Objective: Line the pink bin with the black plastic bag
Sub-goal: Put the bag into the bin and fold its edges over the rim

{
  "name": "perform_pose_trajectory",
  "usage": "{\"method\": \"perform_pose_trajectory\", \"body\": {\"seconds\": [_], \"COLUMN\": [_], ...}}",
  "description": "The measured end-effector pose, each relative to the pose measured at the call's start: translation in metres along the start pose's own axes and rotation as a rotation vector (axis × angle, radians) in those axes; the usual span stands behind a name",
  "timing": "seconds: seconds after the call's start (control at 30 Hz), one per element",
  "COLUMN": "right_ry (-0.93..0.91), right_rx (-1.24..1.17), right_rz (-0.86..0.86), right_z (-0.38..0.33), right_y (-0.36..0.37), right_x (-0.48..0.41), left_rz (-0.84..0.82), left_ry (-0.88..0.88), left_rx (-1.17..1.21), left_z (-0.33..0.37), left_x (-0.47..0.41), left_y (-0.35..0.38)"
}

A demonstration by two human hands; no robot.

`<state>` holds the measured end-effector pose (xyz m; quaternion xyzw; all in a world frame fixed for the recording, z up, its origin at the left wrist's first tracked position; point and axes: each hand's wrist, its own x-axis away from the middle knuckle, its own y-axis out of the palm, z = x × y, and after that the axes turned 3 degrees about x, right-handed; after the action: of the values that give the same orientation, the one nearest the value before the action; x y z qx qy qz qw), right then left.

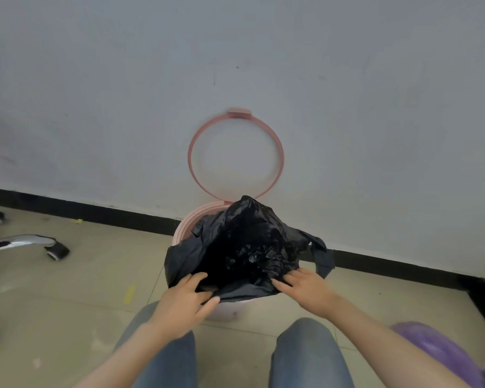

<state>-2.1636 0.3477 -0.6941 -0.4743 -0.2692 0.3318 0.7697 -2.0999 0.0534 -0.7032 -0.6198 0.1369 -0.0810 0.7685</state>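
Observation:
The pink bin point(192, 219) stands on the floor against the wall, just ahead of my knees. Its pink ring lid point(191, 163) is flipped up against the wall. The black plastic bag point(244, 247) sits crumpled and open in the bin's mouth, with its edges draped over the near and left rim and one handle hanging off to the right. My left hand point(184, 302) pinches the bag's near left edge at the rim. My right hand point(305, 288) grips the bag's near right edge with its fingers spread over the plastic. Most of the bin's body is hidden by the bag.
A chrome chair leg with black casters point(25, 245) lies on the tiled floor at the left. A purple rounded object point(443, 351) sits at the lower right. A black skirting board point(403, 270) runs along the wall's foot. My knees in jeans are at the bottom.

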Motion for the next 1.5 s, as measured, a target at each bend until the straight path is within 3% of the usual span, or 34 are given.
{"method": "perform_pose_trajectory", "body": {"seconds": [0.1, 0.2, 0.5, 0.63, 0.73, 0.77, 0.9, 1.0, 1.13, 1.23, 1.37, 1.5], "right_ry": [0.015, 0.054, 0.148, 0.374, 0.597, 0.610, 0.767, 0.930, 0.956, 0.930, 0.873, 0.800], "right_rx": [-0.039, -0.067, -0.170, -0.489, -0.570, -0.569, -0.582, -0.815, -0.939, -0.936, -0.732, -0.387], "right_rz": [0.014, 0.054, -0.060, -0.127, 0.116, 0.120, 0.063, -0.018, -0.124, -0.263, -0.279, 0.005], "right_z": [-0.007, -0.011, -0.015, -0.022, -0.029, -0.029, -0.030, -0.017, 0.003, 0.007, -0.001, -0.031], "right_y": [0.003, 0.002, 0.017, 0.008, 0.003, 0.004, -0.002, 0.001, 0.005, 0.012, 0.002, -0.011], "right_x": [0.002, 0.006, 0.018, 0.020, 0.009, 0.004, -0.026, -0.053, -0.082, -0.086, -0.082, -0.060], "left_rz": [0.138, 0.165, -0.035, -0.148, -0.146, -0.134, -0.132, -0.130, -0.111, -0.101, -0.075, -0.056], "left_ry": [-0.058, -0.055, -0.097, -0.121, -0.113, -0.110, -0.109, -0.107, -0.106, -0.099, -0.099, -0.085], "left_rx": [0.013, -0.005, -0.173, -0.136, -0.122, -0.126, -0.150, -0.165, -0.170, -0.168, -0.181, -0.165], "left_z": [0.021, 0.042, 0.050, 0.040, 0.039, 0.039, 0.038, 0.038, 0.038, 0.038, 0.038, 0.039], "left_x": [-0.009, -0.029, -0.034, -0.029, -0.029, -0.029, -0.030, -0.031, -0.030, -0.030, -0.029, -0.029], "left_y": [0.005, 0.006, 0.027, 0.039, 0.042, 0.042, 0.044, 0.043, 0.042, 0.043, 0.043, 0.043]}}
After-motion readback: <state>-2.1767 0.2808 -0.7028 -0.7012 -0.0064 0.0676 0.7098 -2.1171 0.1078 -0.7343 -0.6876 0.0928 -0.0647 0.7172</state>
